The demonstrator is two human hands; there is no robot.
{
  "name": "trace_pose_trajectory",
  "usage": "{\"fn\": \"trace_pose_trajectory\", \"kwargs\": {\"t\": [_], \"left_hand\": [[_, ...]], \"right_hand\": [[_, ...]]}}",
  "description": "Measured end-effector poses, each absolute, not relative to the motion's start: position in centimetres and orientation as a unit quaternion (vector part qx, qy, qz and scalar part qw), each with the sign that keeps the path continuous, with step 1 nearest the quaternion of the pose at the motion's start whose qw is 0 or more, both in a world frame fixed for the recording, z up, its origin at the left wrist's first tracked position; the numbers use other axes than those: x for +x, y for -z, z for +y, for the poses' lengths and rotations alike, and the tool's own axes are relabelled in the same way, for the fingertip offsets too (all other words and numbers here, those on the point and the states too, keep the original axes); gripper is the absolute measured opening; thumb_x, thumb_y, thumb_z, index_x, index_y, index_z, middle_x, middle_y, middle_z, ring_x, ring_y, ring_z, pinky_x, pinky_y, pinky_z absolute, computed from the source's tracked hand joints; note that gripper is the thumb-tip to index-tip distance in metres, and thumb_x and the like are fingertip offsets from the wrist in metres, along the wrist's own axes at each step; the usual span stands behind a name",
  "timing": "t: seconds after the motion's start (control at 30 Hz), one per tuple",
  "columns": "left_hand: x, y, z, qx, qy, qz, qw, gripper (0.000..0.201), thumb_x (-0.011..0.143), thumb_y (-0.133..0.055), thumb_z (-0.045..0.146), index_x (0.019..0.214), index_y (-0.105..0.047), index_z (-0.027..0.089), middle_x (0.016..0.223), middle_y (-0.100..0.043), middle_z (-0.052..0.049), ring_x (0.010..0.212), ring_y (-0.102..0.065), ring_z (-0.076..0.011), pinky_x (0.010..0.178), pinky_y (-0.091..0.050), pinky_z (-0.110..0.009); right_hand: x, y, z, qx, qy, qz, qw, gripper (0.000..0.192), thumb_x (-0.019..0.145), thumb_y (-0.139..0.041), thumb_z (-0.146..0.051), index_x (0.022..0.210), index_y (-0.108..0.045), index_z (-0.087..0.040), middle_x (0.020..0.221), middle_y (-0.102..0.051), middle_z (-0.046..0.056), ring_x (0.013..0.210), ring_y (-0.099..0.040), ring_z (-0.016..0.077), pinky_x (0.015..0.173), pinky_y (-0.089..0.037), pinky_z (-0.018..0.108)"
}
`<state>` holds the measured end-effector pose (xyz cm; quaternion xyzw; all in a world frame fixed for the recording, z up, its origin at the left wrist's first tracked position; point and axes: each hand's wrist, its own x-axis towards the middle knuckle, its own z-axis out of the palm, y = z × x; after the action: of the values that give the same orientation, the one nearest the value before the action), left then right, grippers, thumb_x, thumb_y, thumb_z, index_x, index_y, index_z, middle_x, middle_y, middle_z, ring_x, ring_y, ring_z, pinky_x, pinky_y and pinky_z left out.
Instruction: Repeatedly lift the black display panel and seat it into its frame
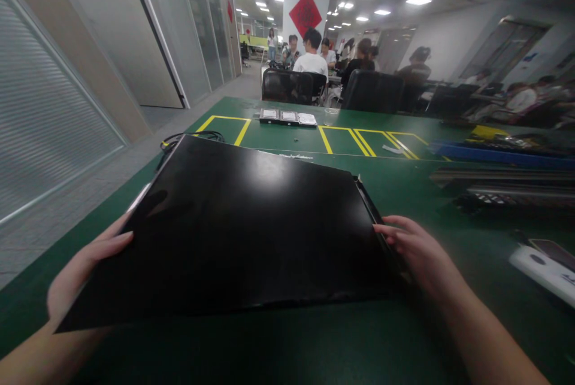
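A large flat black panel (251, 223) with a glossy top lies in front of me over the green table (314, 337). My left hand (83, 268) grips its left edge, thumb on top, fingers hidden underneath. My right hand (415, 250) holds the right edge, fingers curled along the rim of the side. The near left corner looks slightly lifted off the table.
Several small drives (288, 117) lie in a row at the far edge inside yellow marked boxes. A black cable (179, 141) coils behind the panel. Blue and dark rails (503, 154) and a white device (545, 268) lie to the right. Several people sit at desks beyond.
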<state>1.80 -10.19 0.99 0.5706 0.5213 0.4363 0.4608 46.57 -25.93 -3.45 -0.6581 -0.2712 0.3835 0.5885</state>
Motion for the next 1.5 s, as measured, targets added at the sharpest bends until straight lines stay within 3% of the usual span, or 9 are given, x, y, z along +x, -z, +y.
{"fn": "trace_pose_trajectory", "kwargs": {"t": [0.13,0.27,0.5,0.67,0.77,0.9,1.1,1.3,1.5], "left_hand": [[3.0,-0.6,-9.8,0.503,-0.428,0.504,0.557,0.072,0.091,-0.048,0.05,0.159,-0.031,0.032,0.134,-0.07,0.006,0.127,-0.06,-0.0367,0.102,-0.056,-0.052],[3.9,-0.7,-9.8,0.452,-0.409,0.515,0.603,0.073,0.087,-0.054,0.051,0.156,-0.038,0.03,0.124,-0.076,0.002,0.118,-0.067,-0.0368,0.093,-0.062,-0.05],[4.4,-0.9,-9.5,0.381,-0.392,0.513,0.662,0.071,0.089,-0.057,0.041,0.156,-0.035,0.032,0.124,-0.076,0.003,0.117,-0.068,-0.0317,0.096,-0.059,-0.044],[4.5,-1.2,-9.7,0.389,-0.36,0.525,0.666,0.088,0.075,-0.073,0.044,0.155,-0.037,0.037,0.125,-0.076,0.003,0.116,-0.069,-0.0303,0.075,-0.066,-0.034],[4.6,-1.6,-9.9,0.387,-0.339,0.529,0.675,0.089,0.075,-0.076,0.041,0.155,-0.036,0.036,0.121,-0.078,0.001,0.097,-0.077,-0.0265,0.063,-0.065,-0.029],[4.4,-1.6,-9.7,0.379,-0.333,0.537,0.676,0.086,0.076,-0.077,0.035,0.154,-0.04,0.032,0.101,-0.083,0.001,0.065,-0.078,-0.0201,0.054,-0.062,-0.025],[3.9,-1.0,-9.2,0.382,-0.331,0.51,0.696,0.086,0.074,-0.08,0.042,0.152,-0.044,0.032,0.101,-0.083,-0.001,0.066,-0.078,-0.0215,0.054,-0.061,-0.027],[3.8,-0.7,-9.0,0.39,-0.333,0.494,0.702,0.07,0.074,-0.081,0.04,0.14,-0.058,0.034,0.091,-0.084,0.003,0.064,-0.078,-0.0192,0.054,-0.061,-0.024],[3.5,0.0,-8.2,0.367,-0.358,0.465,0.722,0.053,0.067,-0.085,0.029,0.118,-0.074,0.031,0.067,-0.079,0.006,0.052,-0.074,-0.0186,0.047,-0.059,-0.022]], "right_hand": [[46.7,3.3,-25.8,-0.678,-0.368,-0.29,0.566,0.041,0.068,-0.074,-0.039,0.105,-0.07,-0.023,0.112,-0.076,0.009,0.092,-0.067,0.0257,0.078,-0.046,0.037],[46.7,3.1,-25.7,-0.688,-0.357,-0.299,0.556,0.037,0.068,-0.072,-0.036,0.103,-0.071,-0.024,0.112,-0.077,0.009,0.1,-0.068,0.0296,0.082,-0.047,0.04],[46.5,3.1,-25.6,-0.7,-0.338,-0.296,0.554,0.035,0.069,-0.071,-0.034,0.101,-0.071,-0.024,0.111,-0.076,0.01,0.099,-0.068,0.0306,0.079,-0.048,0.04],[47.1,3.6,-25.6,-0.721,-0.307,-0.307,0.541,0.032,0.068,-0.069,-0.033,0.098,-0.072,-0.025,0.107,-0.077,0.009,0.096,-0.066,0.0295,0.074,-0.045,0.038],[47.3,3.8,-25.6,-0.728,-0.298,-0.317,0.53,0.032,0.07,-0.067,-0.035,0.099,-0.072,-0.024,0.108,-0.076,0.01,0.097,-0.066,0.0303,0.071,-0.045,0.037],[46.9,3.8,-25.7,-0.738,-0.298,-0.318,0.515,0.032,0.072,-0.065,-0.037,0.101,-0.071,-0.024,0.109,-0.075,0.011,0.097,-0.066,0.0318,0.069,-0.045,0.038],[46.3,3.3,-25.8,-0.749,-0.306,-0.311,0.499,0.036,0.072,-0.067,-0.041,0.103,-0.07,-0.022,0.106,-0.075,0.011,0.086,-0.068,0.0298,0.067,-0.047,0.038],[46.4,3.7,-25.9,-0.755,-0.316,-0.321,0.477,0.037,0.075,-0.07,-0.045,0.105,-0.071,-0.024,0.112,-0.074,0.011,0.087,-0.07,0.0298,0.071,-0.051,0.04],[46.3,3.7,-26.0,-0.767,-0.297,-0.341,0.455,0.039,0.076,-0.069,-0.047,0.107,-0.071,-0.024,0.112,-0.074,0.011,0.089,-0.071,0.0303,0.072,-0.052,0.041]]}}
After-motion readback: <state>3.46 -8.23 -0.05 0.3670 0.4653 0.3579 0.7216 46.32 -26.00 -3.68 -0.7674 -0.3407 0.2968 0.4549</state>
